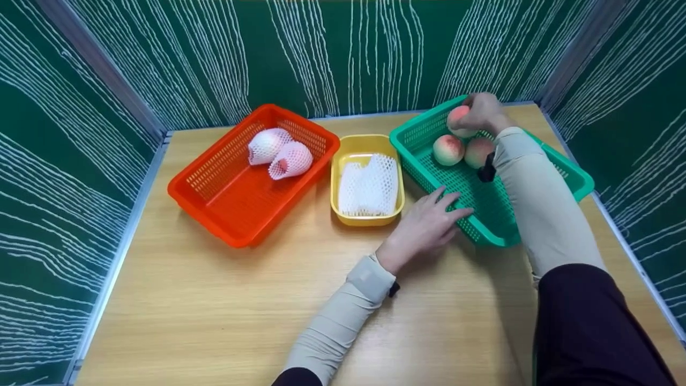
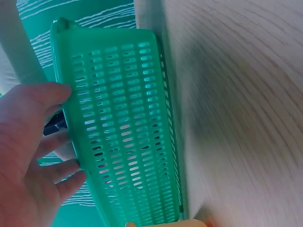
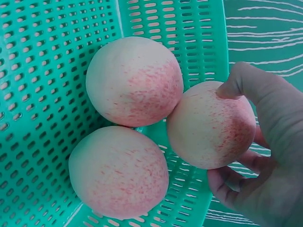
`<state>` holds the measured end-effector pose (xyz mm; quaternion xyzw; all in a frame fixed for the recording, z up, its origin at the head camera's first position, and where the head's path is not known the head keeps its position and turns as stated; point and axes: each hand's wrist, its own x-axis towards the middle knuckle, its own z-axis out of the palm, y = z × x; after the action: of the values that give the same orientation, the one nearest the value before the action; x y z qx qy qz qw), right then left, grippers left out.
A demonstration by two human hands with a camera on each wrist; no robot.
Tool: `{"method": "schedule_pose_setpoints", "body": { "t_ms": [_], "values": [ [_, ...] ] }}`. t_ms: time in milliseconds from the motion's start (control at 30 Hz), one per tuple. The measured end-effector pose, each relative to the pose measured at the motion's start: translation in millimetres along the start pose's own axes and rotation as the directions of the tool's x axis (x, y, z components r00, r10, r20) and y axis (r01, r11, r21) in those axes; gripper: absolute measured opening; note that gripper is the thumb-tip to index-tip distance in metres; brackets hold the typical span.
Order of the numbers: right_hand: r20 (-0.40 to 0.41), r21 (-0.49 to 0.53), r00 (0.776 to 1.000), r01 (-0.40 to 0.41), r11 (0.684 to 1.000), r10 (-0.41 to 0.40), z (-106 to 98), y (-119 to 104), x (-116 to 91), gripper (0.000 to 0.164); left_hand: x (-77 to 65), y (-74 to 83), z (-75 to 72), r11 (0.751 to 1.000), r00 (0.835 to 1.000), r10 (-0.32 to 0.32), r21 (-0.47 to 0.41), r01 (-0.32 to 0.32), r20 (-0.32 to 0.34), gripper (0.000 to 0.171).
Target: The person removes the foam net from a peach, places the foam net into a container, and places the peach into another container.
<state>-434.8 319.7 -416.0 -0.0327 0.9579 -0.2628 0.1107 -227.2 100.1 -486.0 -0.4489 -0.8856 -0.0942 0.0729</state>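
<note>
My right hand (image 1: 485,111) grips a peach (image 3: 213,125) between thumb and fingers at the far end of the green basket (image 1: 496,238). Two more peaches, one paler (image 1: 448,149) and one partly shaded by the arm (image 1: 478,152), sit in that basket, close against the held one in the right wrist view. My left hand (image 1: 426,222) lies at the basket's near left side. Its thumb and loosely spread fingertips (image 2: 71,182) touch the rim without curling round it.
Left of the green basket stands a yellow tray (image 1: 367,220) with white foam net sleeves (image 1: 370,185). Farther left, a red basket (image 1: 241,214) holds two fruits in foam nets (image 1: 292,159). Green, white-streaked panels (image 1: 300,53) enclose the wooden table (image 1: 225,311) at the back and sides.
</note>
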Motion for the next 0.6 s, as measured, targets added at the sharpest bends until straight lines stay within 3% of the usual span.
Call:
{"method": "schedule_pose_setpoints", "body": {
  "t_ms": [267,600],
  "values": [
    [0.005,0.007,1.0,-0.015,1.0,0.015,0.0,5.0,0.2,0.073,0.3,4.2,-3.2,0.999,0.997,-0.038,0.021,0.036,0.074,0.052],
    [0.048,0.034,0.999,-0.013,0.999,0.011,-0.6,9.5,1.6,0.061,0.5,3.7,-0.8,0.999,0.995,-0.05,0.006,0.05,0.087,0.053]
  ]
}}
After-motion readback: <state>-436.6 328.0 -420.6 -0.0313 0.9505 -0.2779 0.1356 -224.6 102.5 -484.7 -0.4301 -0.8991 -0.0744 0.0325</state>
